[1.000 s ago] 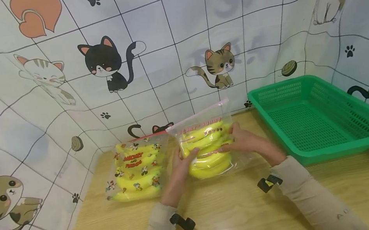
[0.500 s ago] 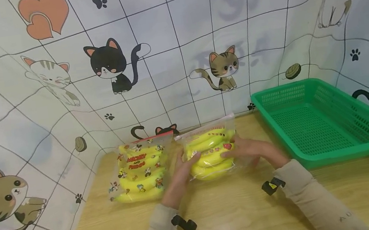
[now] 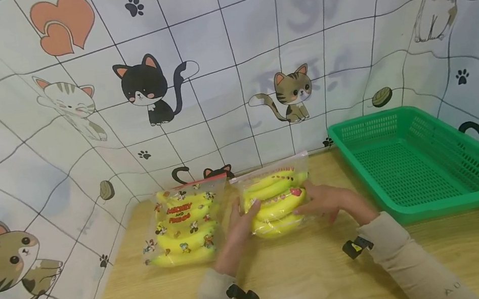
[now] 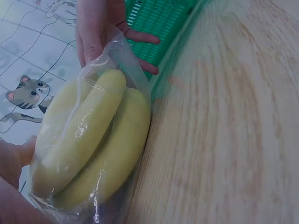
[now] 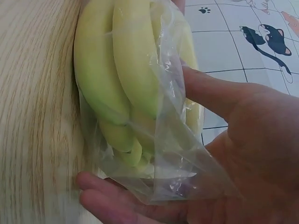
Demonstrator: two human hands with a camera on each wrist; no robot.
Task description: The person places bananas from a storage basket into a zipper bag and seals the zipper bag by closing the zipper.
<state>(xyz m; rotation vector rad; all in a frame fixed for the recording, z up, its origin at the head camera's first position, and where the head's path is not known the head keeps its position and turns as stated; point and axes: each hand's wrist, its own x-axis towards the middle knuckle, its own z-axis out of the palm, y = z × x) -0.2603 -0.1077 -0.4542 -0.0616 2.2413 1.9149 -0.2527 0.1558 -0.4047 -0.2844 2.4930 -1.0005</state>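
A clear zip bag of yellow bananas [image 3: 275,206], with pink print and hearts, lies on the table between the two hands. On its left end the left hand [image 3: 238,223] has its thumb on top, and its other fingers are mostly hidden. The right hand [image 3: 329,200] holds the right end with the thumb on the plastic. In the right wrist view, the bag's loose corner lies against that right hand [image 5: 261,144], with two fingers extended below. A second zip bag of bananas [image 3: 187,233], printed with red lettering and cartoon figures, lies flat just left of the left hand.
A green plastic basket [image 3: 441,208] stands to the right of the right hand. Behind the wooden table [image 3: 294,279] hangs a white cloth [image 3: 219,70] with cats and a grid.
The held bag has tipped back and come down from a raised slant to lie flatter on the table. Both hands stay at its ends. The second bag has not moved on the table.
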